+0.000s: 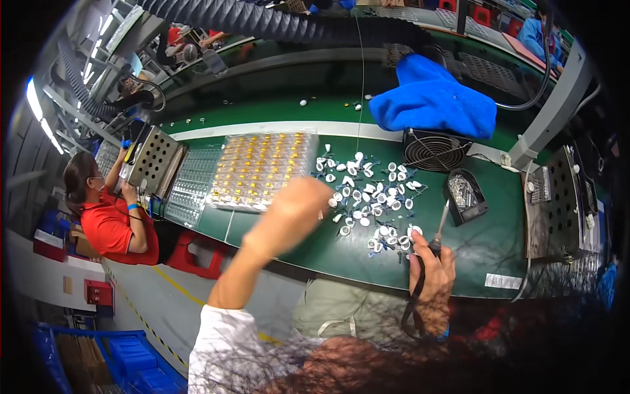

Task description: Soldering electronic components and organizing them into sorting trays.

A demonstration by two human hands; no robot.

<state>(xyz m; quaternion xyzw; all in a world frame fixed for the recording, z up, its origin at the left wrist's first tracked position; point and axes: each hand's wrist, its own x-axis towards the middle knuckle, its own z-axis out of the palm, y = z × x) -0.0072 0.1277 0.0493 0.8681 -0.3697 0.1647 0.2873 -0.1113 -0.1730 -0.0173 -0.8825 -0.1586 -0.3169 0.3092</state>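
Note:
My left hand [298, 209] is raised over the bench between the clear tray [262, 167] of yellow-marked parts and a scattered pile of white round parts [357, 195] with dark wires. Motion smears its fingers, so whether they hold anything cannot be made out. At the pile's near right edge, my right hand [433, 279] is closed around a tool with a dark handle and slim metal shaft [444, 217], which points away from me. A white part [416, 234] shows by its fingertips. A black open bin [467, 196] of small metallic pieces stands beyond the tool.
A black fan [434, 152] stands behind the pile, with a blue cloth [433, 98] above it. Perforated metal boxes stand at both sides, the right one [558, 203] by a post. Another person [115, 217] in red works at the left. A ribbed hose [282, 25] crosses overhead.

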